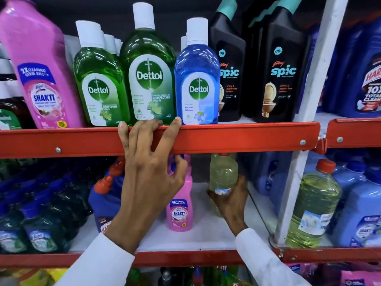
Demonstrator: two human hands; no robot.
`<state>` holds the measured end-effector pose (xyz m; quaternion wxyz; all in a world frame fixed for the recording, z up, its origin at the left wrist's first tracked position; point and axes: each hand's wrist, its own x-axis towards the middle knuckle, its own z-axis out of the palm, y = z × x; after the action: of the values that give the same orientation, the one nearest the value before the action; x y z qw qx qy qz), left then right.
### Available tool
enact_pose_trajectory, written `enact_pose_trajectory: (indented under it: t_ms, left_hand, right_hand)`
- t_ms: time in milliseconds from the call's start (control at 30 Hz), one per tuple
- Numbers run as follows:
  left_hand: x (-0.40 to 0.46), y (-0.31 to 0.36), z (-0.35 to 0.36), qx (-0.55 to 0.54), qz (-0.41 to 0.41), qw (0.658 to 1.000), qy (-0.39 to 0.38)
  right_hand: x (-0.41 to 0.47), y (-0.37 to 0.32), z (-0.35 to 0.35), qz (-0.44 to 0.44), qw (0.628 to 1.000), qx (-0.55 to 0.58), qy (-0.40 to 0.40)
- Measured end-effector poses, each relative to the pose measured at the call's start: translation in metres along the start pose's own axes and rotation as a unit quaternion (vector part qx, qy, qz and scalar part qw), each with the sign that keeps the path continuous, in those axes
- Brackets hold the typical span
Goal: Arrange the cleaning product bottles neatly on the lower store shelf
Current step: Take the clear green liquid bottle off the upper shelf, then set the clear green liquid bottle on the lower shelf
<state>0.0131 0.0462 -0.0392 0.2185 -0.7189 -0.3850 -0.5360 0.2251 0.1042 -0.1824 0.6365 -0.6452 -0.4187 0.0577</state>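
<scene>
My right hand (231,198) is wrapped around a clear bottle of pale yellow liquid (222,172) with a red cap, held upright at the back of the lower shelf (206,242). My left hand (148,170) rests on the red front rail of the upper shelf (237,137), fingers hooked over its top edge, thumb below it. Just behind that hand a small pink Shakti bottle (180,211) stands on the lower shelf. A blue bottle with an orange cap (105,195) stands to its left.
Dark blue-capped bottles (41,219) crowd the lower shelf's left. The upper shelf carries Dettol bottles (148,75), a big pink Shakti bottle (39,79) and black Spic bottles (282,75). A white upright post (305,124) divides bays; a larger yellow bottle (313,205) stands beyond it.
</scene>
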Motion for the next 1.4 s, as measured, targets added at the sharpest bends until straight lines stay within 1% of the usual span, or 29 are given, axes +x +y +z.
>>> enact_pose_trajectory:
  t_ms: [167, 333, 433, 567, 667, 733, 800, 867, 933, 1033, 1100, 1233, 1400]
  left_hand:
    - [0.000, 0.002, 0.001, -0.002, -0.006, 1.000, 0.003]
    - [-0.001, 0.008, -0.002, -0.001, -0.022, 1.000, -0.003]
    - [-0.002, 0.011, -0.002, 0.004, -0.024, 1.000, -0.007]
    - [-0.005, 0.014, 0.000, 0.003, -0.028, 1.000, -0.010]
    - [-0.007, 0.018, 0.003, -0.013, -0.038, 0.999, 0.002]
    - [-0.009, 0.024, 0.005, -0.036, -0.043, 0.998, 0.011]
    - [-0.010, 0.025, 0.008, -0.064, -0.055, 0.996, 0.021]
    - [-0.008, 0.021, 0.012, -0.096, -0.081, 0.992, 0.017]
    - [-0.009, 0.011, 0.019, -0.119, -0.106, 0.987, -0.002]
    - [-0.012, -0.002, 0.029, -0.155, -0.142, 0.977, -0.046]
    - [-0.014, -0.009, 0.034, -0.141, -0.146, 0.977, -0.059]
    - [-0.013, -0.012, 0.032, -0.128, -0.134, 0.981, -0.050]
    - [-0.011, 0.000, 0.022, -0.131, -0.116, 0.984, -0.036]
  right_hand:
    - [-0.003, 0.004, -0.001, 0.009, 1.000, -0.019, 0.008]
    - [-0.010, 0.002, -0.007, 0.011, 0.997, -0.074, -0.036]
    - [-0.036, -0.008, -0.029, -0.011, 0.998, -0.056, -0.038]
    - [-0.069, -0.025, -0.082, -0.098, 0.994, -0.056, 0.011]
    - [-0.076, -0.020, -0.123, -0.138, 0.982, -0.061, 0.116]
    - [-0.074, -0.008, -0.147, -0.115, 0.973, -0.062, 0.189]
    - [-0.066, 0.006, -0.166, -0.074, 0.969, -0.082, 0.219]
    - [-0.053, 0.026, -0.181, -0.029, 0.972, -0.132, 0.194]
    - [-0.040, 0.043, -0.190, 0.015, 0.977, -0.165, 0.137]
    - [-0.026, 0.051, -0.199, 0.074, 0.987, -0.128, 0.061]
    - [-0.020, 0.051, -0.199, 0.099, 0.986, -0.127, 0.037]
    - [-0.011, 0.052, -0.195, 0.125, 0.984, -0.119, 0.049]
    - [-0.011, 0.047, -0.195, 0.114, 0.983, -0.114, 0.087]
